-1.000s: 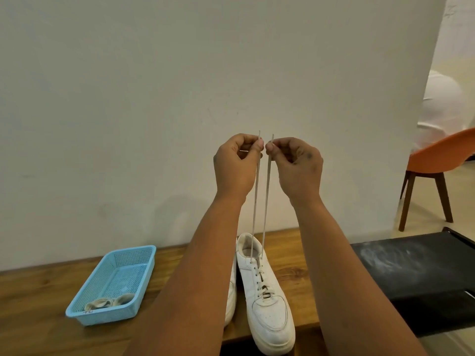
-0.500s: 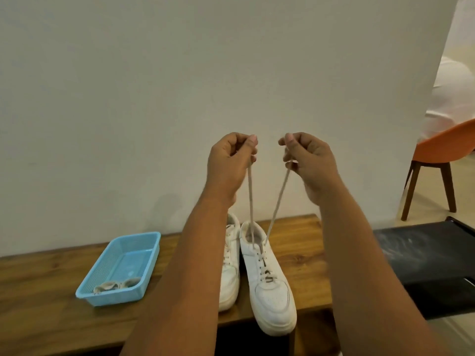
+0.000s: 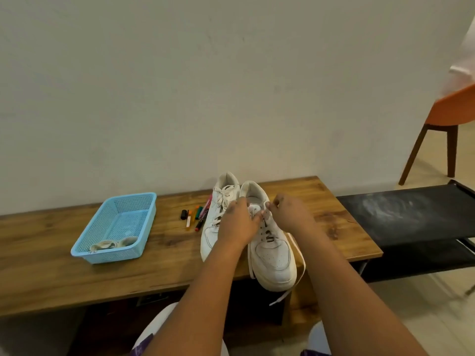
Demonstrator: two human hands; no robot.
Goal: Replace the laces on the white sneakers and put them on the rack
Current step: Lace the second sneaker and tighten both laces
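Both hands have dropped from holding the lace ends high: the left hand and right hand now pinch the flat white lace at the near white leather sneaker's eyelets (lacing resumes) on the wooden surface.

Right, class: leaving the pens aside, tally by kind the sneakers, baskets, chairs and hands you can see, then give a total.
White sneakers: 2
Blue basket: 1
Orange chair: 1
Hands, left hand and right hand: 2
Total: 6
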